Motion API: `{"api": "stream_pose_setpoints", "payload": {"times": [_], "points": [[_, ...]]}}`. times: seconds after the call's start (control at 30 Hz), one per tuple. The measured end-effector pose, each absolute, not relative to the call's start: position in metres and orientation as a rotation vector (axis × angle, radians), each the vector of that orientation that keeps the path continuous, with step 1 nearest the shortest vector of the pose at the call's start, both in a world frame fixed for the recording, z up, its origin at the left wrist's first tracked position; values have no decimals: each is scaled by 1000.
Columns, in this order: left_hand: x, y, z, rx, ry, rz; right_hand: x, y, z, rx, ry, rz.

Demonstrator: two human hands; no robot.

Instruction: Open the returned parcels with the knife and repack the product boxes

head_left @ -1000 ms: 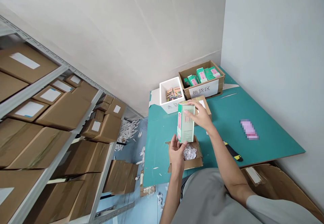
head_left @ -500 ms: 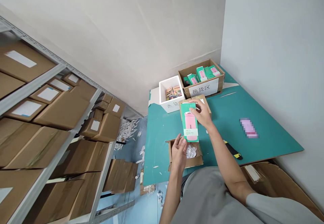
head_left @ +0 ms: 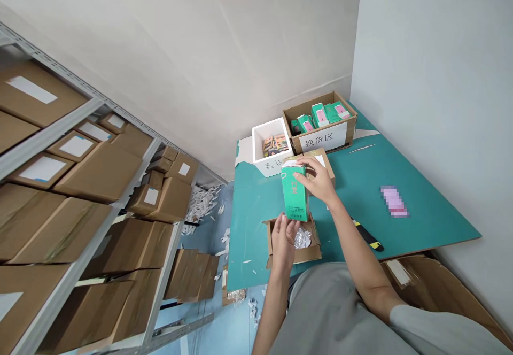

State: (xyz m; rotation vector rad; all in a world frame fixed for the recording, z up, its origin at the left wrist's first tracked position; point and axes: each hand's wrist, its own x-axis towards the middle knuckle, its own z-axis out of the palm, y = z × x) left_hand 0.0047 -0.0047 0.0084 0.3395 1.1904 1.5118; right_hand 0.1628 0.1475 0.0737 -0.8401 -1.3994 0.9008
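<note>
A green box (head_left: 294,193) with reddish writing on the visible side is held upright above the table. My right hand (head_left: 318,178) grips its upper end, thumb on the side facing me and fingers over the top. Around its lower left corner, my left hand (head_left: 284,240) has its fingers apart; the fingertips are at the bottom edge, and whether they bear its weight I cannot tell. Beneath both sits an opened cardboard carton (head_left: 294,259) with crumpled clear plastic wrap (head_left: 302,238) inside.
Behind stand a white foam box (head_left: 266,168) with small packets and a labelled carton (head_left: 348,136) of green boxes. Another carton (head_left: 329,170) lies nearer. A black-and-yellow cutter (head_left: 368,236) and a blurred pink item (head_left: 395,201) are on the green table (head_left: 436,210). Shelves of cartons (head_left: 100,173) fill the left.
The green box has been turned in my right hand: its pink-pictured front faced me before, and a green side with writing does now. My left hand stays near its bottom.
</note>
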Motion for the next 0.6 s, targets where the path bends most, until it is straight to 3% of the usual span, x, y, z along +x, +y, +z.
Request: {"api": "stream_pose_setpoints", "payload": {"times": [0.2,0.6], "points": [[1,-4,1,115,1068,1382,159,148,70,-796,-1465,1024],[-6,-4,1,101,1131,1448,167,153,64,-896,-1545,881]]}}
